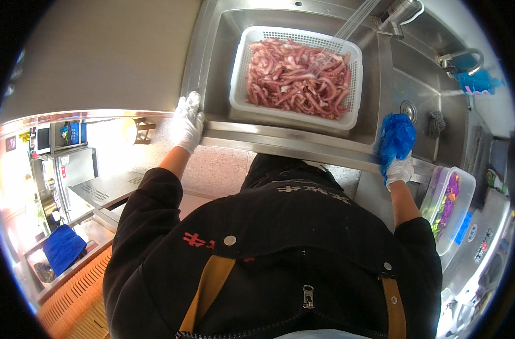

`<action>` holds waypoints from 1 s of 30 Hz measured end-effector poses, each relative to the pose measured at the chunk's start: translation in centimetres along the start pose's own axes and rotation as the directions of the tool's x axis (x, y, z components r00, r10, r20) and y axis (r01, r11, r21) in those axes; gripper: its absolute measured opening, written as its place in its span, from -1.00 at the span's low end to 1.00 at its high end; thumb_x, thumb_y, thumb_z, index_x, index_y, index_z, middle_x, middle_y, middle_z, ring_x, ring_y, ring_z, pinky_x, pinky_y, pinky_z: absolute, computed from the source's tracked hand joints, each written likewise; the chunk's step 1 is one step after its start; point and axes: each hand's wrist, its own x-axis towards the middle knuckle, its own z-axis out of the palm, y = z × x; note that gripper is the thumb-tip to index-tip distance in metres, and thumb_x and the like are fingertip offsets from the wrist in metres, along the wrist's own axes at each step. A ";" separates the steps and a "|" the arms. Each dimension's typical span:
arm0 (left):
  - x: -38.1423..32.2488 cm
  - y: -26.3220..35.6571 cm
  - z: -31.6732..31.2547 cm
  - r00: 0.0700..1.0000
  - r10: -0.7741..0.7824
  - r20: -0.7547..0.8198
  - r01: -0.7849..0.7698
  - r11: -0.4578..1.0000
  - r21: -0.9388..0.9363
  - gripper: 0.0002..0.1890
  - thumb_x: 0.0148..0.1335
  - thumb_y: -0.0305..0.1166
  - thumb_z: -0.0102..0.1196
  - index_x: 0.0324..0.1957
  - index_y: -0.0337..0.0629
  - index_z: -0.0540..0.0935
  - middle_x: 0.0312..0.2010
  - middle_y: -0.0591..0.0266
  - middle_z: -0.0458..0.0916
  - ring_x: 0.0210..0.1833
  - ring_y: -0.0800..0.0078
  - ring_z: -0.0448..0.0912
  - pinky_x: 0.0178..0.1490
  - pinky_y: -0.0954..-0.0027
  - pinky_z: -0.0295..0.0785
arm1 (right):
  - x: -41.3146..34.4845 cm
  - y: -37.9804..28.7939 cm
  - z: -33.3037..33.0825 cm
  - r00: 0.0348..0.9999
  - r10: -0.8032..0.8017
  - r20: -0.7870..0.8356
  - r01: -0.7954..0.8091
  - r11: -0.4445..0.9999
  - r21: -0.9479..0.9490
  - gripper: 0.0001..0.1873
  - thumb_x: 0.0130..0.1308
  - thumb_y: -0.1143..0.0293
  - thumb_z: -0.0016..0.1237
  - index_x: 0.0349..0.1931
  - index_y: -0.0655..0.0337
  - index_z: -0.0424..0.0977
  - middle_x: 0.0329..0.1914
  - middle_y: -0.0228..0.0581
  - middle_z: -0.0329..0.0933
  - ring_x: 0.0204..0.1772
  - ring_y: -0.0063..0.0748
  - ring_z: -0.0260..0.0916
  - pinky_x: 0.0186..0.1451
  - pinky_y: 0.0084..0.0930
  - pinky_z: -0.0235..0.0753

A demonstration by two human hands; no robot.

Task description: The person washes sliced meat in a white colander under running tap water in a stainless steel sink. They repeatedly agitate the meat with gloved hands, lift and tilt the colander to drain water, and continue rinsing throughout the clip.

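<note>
My left hand (189, 123), in a clear disposable glove, lies flat on the front left corner of the stainless steel sink (291, 140) and holds nothing. A crumpled blue plastic bag (396, 134) is gripped in my gloved right hand (399, 170), above the sink's front rim near the divider between the two basins. Inside the left basin sits a white perforated plastic basket (233, 80). Raw pinkish-red strips of meat (297, 80) are heaped in it. Streams of water (350, 25) come down from the upper right onto the meat.
The right basin (405, 84) has a drain strainer (408, 111) and a steel wool scrubber (436, 124). Faucets (395, 21) stand behind. A clear container of cut vegetables (448, 207) is beside my right forearm. At far left are a blue cloth (64, 249) and a wooden stool (144, 130).
</note>
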 end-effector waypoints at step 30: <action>0.0 0.4 -0.4 1.000 -0.018 -0.014 0.019 0.999 0.034 -0.43 0.47 -0.28 0.02 0.49 0.01 0.32 0.53 0.28 0.27 0.56 0.12 0.20 0.64 0.25 0.04 | -0.2 -0.8 -0.6 0.999 0.041 0.015 -0.041 0.998 -0.040 -0.33 0.25 -0.24 0.07 0.23 -0.01 0.52 0.14 0.02 0.63 0.23 0.12 0.52 0.28 -0.15 0.45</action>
